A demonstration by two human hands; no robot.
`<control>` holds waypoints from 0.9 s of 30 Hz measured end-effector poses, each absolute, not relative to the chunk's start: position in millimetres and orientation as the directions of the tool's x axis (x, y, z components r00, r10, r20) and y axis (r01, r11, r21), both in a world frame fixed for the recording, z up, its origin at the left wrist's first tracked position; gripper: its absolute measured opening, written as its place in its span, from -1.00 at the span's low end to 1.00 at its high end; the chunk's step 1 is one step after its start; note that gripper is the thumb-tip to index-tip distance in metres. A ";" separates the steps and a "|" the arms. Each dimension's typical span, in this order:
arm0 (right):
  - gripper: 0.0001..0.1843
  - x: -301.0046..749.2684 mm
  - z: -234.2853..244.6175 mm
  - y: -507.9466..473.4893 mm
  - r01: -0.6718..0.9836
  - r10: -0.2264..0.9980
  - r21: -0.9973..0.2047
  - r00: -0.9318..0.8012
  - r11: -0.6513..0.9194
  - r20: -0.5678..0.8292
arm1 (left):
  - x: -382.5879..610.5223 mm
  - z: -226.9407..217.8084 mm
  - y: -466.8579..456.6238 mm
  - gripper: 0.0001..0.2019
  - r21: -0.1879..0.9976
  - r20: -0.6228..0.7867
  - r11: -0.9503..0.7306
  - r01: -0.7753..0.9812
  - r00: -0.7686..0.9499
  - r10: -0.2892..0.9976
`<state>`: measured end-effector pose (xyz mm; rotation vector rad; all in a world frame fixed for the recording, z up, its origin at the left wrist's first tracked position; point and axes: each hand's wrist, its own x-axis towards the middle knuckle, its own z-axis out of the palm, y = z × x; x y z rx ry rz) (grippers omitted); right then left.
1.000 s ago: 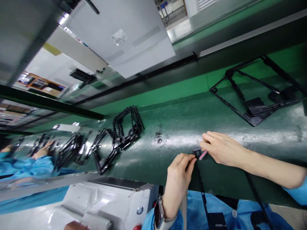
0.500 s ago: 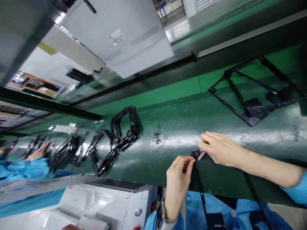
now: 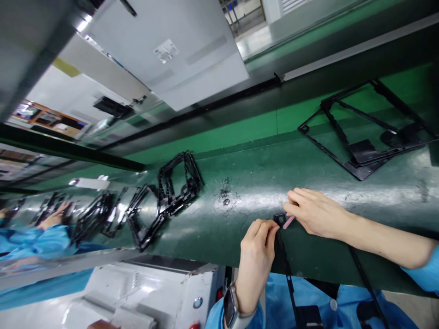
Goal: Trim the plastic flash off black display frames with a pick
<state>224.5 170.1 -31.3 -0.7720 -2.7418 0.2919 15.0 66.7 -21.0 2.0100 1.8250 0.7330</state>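
My left hand [image 3: 256,256] is closed, its fingertips pinching the corner of a thin black plastic frame [image 3: 286,267] at the near edge of the green conveyor belt [image 3: 260,183]. My right hand [image 3: 317,212] is closed on a small pink tool [image 3: 288,222] whose tip touches that same frame corner. The frame's rails run down toward my lap. A watch sits on my left wrist.
A second black frame [image 3: 360,132] lies on the belt at the far right. Several black frames [image 3: 164,196] are piled to the left, with a small heap of black shavings [image 3: 226,194] nearby. A co-worker's hand [image 3: 51,219] in a blue sleeve works at the far left. A white machine [image 3: 151,292] stands below.
My left hand's fingertips have slid slightly up along the frame corner toward the pink tool. My right hand has hardly moved.
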 end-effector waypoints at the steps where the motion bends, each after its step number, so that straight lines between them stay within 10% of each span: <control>1: -0.75 224.5 -31.3 170.1 0.479 0.535 -0.267 -0.819 0.836 0.208 | 14.7 -21.0 66.7 -0.80 0.566 0.148 -0.122 0.815 0.045 0.988; 27: -0.77 224.2 -31.4 171.2 0.472 0.536 -0.289 -0.818 0.833 0.208 | 3.8 -16.1 71.3 -0.85 0.616 0.047 -0.082 0.783 0.067 0.997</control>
